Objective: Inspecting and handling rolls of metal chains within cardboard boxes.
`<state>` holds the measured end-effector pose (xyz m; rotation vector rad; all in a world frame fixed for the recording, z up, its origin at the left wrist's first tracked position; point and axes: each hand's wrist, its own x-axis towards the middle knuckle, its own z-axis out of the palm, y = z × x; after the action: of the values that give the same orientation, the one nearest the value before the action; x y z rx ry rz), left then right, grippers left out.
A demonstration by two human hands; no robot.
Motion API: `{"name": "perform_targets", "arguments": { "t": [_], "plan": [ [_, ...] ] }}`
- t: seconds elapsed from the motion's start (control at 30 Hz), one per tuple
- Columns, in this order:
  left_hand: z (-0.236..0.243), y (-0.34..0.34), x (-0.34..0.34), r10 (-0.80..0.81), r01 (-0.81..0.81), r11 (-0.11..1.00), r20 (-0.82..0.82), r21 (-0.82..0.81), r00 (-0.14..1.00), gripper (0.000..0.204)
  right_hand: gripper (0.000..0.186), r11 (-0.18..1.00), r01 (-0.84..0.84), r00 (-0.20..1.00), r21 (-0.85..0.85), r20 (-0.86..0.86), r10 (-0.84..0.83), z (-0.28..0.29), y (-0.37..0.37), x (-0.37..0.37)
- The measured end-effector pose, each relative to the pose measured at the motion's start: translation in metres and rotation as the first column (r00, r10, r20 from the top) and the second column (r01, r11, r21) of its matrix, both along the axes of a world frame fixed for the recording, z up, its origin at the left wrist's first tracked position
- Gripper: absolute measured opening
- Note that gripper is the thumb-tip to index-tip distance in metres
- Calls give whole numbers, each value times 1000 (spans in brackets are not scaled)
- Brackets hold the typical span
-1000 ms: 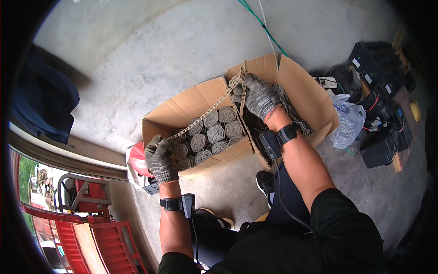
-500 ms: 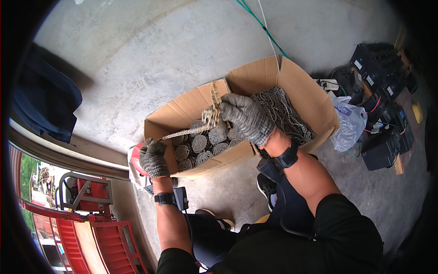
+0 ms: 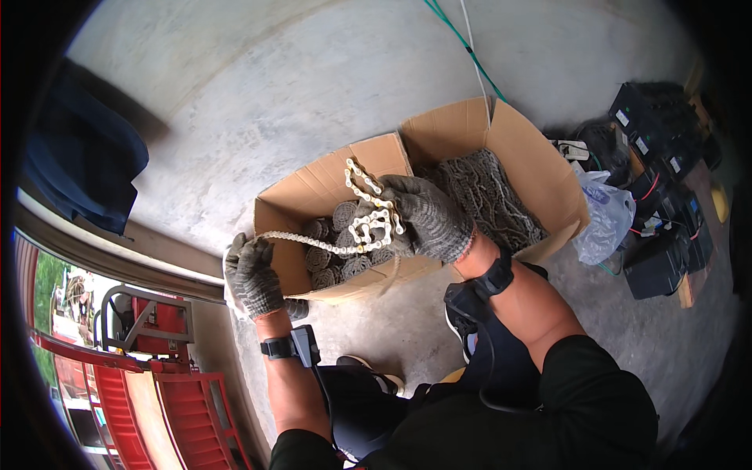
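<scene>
Pale metal link chain (image 3: 342,250) is held over the left brown cardboard box (image 3: 301,184), pinched tight by the grey knit-gloved left hand (image 3: 254,276), gathered in the curled, similarly gloved right hand (image 3: 429,219); likely limp, weighty, best gripped at 2 points.

Grey knit gloves (image 3: 257,282), black wristbands (image 3: 495,276), seemingly black shirt (image 3: 501,423)
</scene>
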<state>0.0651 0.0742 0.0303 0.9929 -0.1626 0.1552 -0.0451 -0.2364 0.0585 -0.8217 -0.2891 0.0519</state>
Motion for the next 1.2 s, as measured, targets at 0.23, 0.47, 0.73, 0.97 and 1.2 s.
{"name": "perform_targets", "arguments": {
  "t": [0.23,0.47,0.73,0.97,1.2],
  "plan": [
    [1,49,16,137,-147,986,117,81,984,35,17,998,42,992,-41,-119,-47,-22,-2,10],
    [1,129,23,215,-222,975,254,1,943,36,21,873,119,984,-472,-59,-166,1,-22,11],
    [19,116,6,248,-272,961,275,52,929,34,18,660,302,873,-688,-79,-482,18,-55,18],
    [19,101,7,234,-248,968,241,30,942,30,17,670,428,816,-606,-59,-575,3,-58,26],
    [45,86,-1,281,-305,951,255,56,925,28,16,774,376,833,-510,-181,-524,-4,-63,30]
  ]
}}
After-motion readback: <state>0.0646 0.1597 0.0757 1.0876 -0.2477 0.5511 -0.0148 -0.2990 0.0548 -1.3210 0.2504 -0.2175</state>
